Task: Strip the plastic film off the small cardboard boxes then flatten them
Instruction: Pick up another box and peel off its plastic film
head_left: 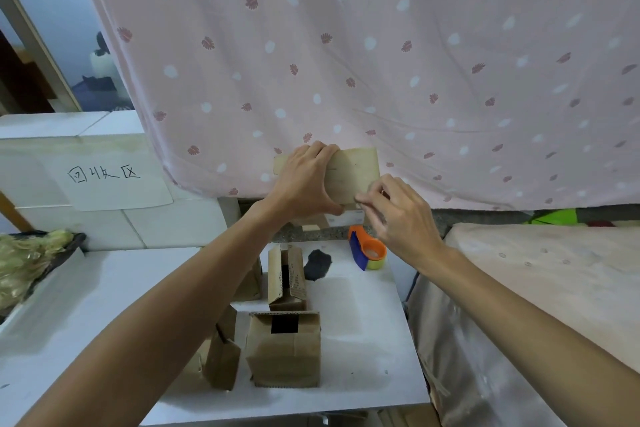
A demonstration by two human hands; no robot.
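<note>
Head view: several small boxes [284,350] stand unflattened on the white worktop [363,340] at lower centre. At mid-frame the left hand [304,180] grips the held box [353,173], fingers wrapped round it. The right hand [398,215] fingers pinch its lower right corner, so most of the task seems left.

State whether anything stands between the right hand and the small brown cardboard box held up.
Nothing visible does. The right hand pinches at the lower right corner of the small brown cardboard box, which the left hand grips. The orange tape dispenser lies below, apart.
</note>
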